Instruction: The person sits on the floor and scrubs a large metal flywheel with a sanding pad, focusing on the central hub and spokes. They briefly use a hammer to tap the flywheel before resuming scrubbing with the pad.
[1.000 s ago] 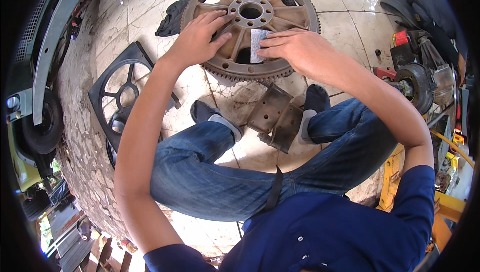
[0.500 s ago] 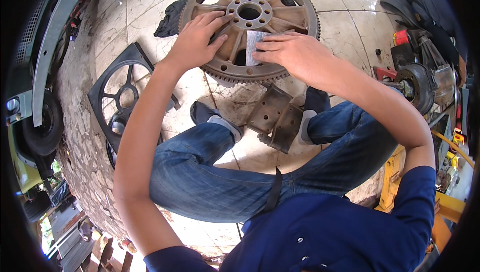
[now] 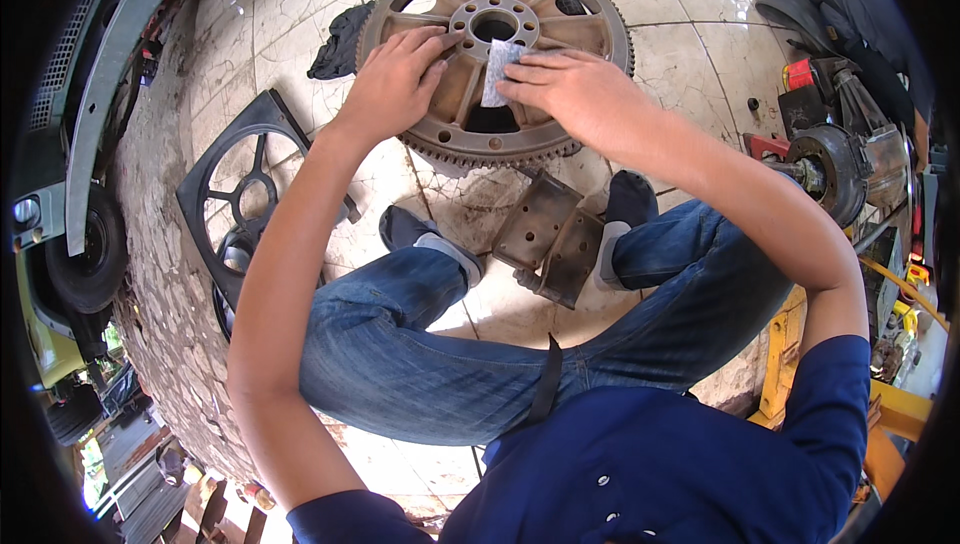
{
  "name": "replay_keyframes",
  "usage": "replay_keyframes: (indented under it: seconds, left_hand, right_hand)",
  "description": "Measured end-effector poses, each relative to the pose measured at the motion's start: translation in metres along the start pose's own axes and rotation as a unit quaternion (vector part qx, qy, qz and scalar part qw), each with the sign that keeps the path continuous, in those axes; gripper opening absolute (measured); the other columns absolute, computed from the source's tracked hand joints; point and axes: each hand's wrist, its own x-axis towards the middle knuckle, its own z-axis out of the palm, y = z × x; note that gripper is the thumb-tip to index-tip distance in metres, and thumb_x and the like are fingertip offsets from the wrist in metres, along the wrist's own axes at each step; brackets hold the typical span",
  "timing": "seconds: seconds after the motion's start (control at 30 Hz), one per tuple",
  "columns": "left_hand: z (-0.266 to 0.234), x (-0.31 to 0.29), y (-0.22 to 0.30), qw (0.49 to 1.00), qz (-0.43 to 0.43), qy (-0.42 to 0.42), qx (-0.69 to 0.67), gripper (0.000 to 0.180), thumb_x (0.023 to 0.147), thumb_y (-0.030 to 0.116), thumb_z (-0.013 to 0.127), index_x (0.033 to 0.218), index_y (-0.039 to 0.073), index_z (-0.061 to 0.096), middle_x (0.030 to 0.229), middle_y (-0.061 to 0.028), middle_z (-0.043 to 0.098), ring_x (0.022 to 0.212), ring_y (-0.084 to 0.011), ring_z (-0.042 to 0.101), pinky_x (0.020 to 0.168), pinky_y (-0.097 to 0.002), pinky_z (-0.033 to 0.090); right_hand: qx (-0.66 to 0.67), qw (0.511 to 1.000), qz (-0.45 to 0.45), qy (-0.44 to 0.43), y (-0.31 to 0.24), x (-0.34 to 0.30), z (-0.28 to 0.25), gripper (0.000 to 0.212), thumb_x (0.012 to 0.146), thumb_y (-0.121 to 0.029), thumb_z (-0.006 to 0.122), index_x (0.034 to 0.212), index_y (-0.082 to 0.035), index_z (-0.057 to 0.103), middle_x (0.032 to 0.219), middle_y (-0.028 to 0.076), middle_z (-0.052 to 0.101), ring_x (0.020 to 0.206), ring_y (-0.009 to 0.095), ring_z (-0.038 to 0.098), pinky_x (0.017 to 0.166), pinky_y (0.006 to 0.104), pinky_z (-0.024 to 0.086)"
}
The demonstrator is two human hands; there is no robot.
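A large brown metal flywheel (image 3: 462,94) with a toothed rim and spokes lies in front of me, its bolt-holed hub at the centre. My left hand (image 3: 400,82) rests on its left side, fingers stretched out toward the hub and thumb apart, holding nothing loose. Between the fingers of my right hand (image 3: 578,89) and a spoke just below the hub is a grey strip of sandpaper (image 3: 494,86). My right fingers press this strip down; its underside is hidden.
Rusty metal blocks (image 3: 545,239) lie between my feet under the flywheel's near edge. On the left stands a black fan shroud (image 3: 207,159). A black cloth (image 3: 343,41) lies beyond my left hand. Greasy machine parts (image 3: 830,159) and a yellow metal frame (image 3: 778,369) are on the right.
My right hand has slid the sandpaper up the spoke, from near the rim toward the hub. The flywheel has shifted slightly left; my left hand stays on it.
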Motion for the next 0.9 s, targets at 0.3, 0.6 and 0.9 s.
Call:
replay_keyframes:
  seconds: [0.3, 0.6, 0.9]
  left_hand:
    - [-0.001, -0.001, 0.002, 1.000, -0.008, 0.002, 0.003, 0.037, 0.097, 0.018, 0.056, 0.135, 0.015, 0.058, 0.135, -0.0076, 0.058, 0.127, -0.0283, 0.053, 0.105, -0.0447, 0.043]
    - [-0.001, 0.001, 0.004, 1.000, -0.008, 0.007, 0.005, 0.035, 0.098, 0.019, 0.055, 0.133, 0.014, 0.059, 0.135, -0.0073, 0.058, 0.126, -0.0279, 0.053, 0.105, -0.0445, 0.042]
    - [-0.001, 0.001, 0.005, 1.000, -0.005, 0.008, 0.001, 0.037, 0.097, 0.018, 0.055, 0.134, 0.013, 0.058, 0.135, -0.0073, 0.058, 0.126, -0.0281, 0.053, 0.105, -0.0445, 0.042]
  right_hand:
    - [0.001, 1.000, -0.001, 0.010, -0.003, 0.005, 0.000, 0.032, 0.086, -0.010, 0.060, 0.117, -0.012, 0.067, 0.124, 0.001, 0.067, 0.118, 0.018, 0.062, 0.095, 0.0361, 0.051]
    - [0.017, 0.999, -0.010, 0.034, -0.002, 0.007, 0.001, 0.030, 0.087, -0.011, 0.058, 0.116, -0.011, 0.068, 0.118, 0.003, 0.069, 0.115, 0.019, 0.064, 0.093, 0.0349, 0.051]
    - [0.055, 0.998, -0.015, -0.016, -0.004, 0.003, -0.015, 0.032, 0.087, -0.007, 0.058, 0.117, -0.011, 0.068, 0.112, 0.004, 0.071, 0.110, 0.021, 0.067, 0.087, 0.0356, 0.056]
